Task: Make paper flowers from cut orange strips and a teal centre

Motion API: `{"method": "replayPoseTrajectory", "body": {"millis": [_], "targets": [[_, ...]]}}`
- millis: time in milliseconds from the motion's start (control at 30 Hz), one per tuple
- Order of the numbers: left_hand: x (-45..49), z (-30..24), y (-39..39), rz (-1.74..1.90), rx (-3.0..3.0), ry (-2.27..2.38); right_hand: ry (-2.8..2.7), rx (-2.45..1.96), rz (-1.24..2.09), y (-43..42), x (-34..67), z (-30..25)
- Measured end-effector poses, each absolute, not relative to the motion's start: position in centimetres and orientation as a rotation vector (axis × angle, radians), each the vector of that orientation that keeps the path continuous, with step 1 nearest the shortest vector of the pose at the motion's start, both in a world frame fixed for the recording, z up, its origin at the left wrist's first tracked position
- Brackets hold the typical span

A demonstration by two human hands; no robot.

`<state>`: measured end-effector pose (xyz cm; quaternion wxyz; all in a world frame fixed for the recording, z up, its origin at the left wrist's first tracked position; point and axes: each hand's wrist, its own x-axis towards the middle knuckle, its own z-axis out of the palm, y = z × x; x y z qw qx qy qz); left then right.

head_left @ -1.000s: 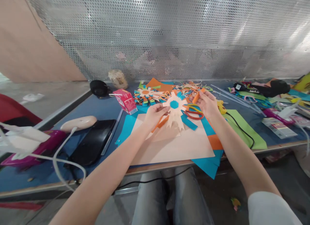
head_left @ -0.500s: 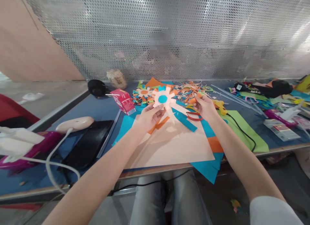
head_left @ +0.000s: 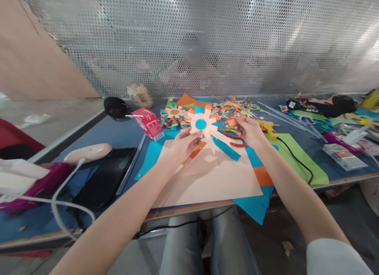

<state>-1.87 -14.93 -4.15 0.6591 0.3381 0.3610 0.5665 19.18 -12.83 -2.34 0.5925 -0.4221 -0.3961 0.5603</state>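
Note:
My left hand [head_left: 187, 144] is closed on the lower edge of a paper flower [head_left: 201, 124], with pale petals, blue and orange tips and a round blue centre. To its right, my right hand [head_left: 249, 131] pinches a small orange paper piece [head_left: 233, 122] between thumb and fingers. The two papers are apart. Under and between the hands lie a blue paper strip [head_left: 227, 149] and scissors with red handles [head_left: 237, 144]. A large pale sheet [head_left: 207, 186] is spread below them. Another paper flower [head_left: 174, 112] rests on the scraps behind my left hand.
A pink drink carton [head_left: 148, 124] with a straw stands left of the hands. Shredded paper scraps [head_left: 233, 109] are heaped at the back. A yellow glue gun [head_left: 269, 129] with a black cord lies on green paper [head_left: 291, 158]. A black phone [head_left: 106, 178] and white cable [head_left: 56, 200] occupy the left.
My right hand has moved slightly left, and the orange piece in it is more visible. The flower in my left hand has shifted a little right. The view has turned slightly.

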Motion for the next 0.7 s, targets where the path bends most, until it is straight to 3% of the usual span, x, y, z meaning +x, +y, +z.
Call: {"method": "replayPoseTrajectory", "body": {"millis": [700], "targets": [[-1.2,-4.6,-15.6,1.259,0.896,0.804,-1.037,-0.984,1.329,-14.7,17.0,-1.8]]}}
